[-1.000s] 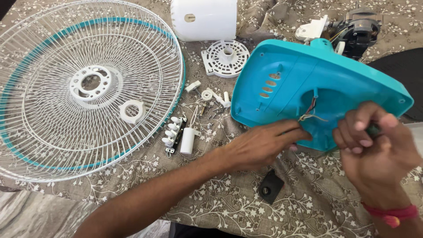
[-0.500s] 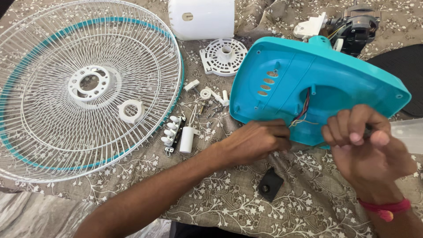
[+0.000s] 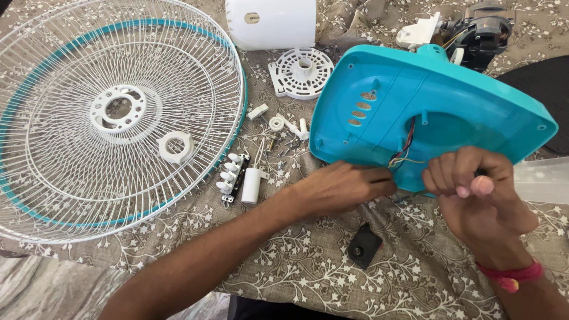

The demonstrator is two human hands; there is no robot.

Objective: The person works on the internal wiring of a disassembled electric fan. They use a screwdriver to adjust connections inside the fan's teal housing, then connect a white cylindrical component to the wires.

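A turquoise plastic fan base (image 3: 450,101) lies tilted on the patterned cloth, hollow side toward me. Coloured wires (image 3: 404,148) come out of its middle and run down to its near edge. My left hand (image 3: 341,186) lies against that edge, its fingertips pinched on the wire ends. My right hand (image 3: 474,192) is curled into a fist just right of the wires, closed around a small dark object that barely shows between the fingers. A red band is on that wrist.
A large white and turquoise fan grill (image 3: 118,112) fills the left. A white motor cover (image 3: 272,24), vented round plate (image 3: 300,72), switch block (image 3: 231,175), white cylinder (image 3: 251,185), loose small parts (image 3: 284,127), black square piece (image 3: 363,248) and motor (image 3: 480,32) lie around.
My right hand has moved left and closer to the wires. The turquoise base has shifted slightly. My left hand has stayed at the base's near edge.
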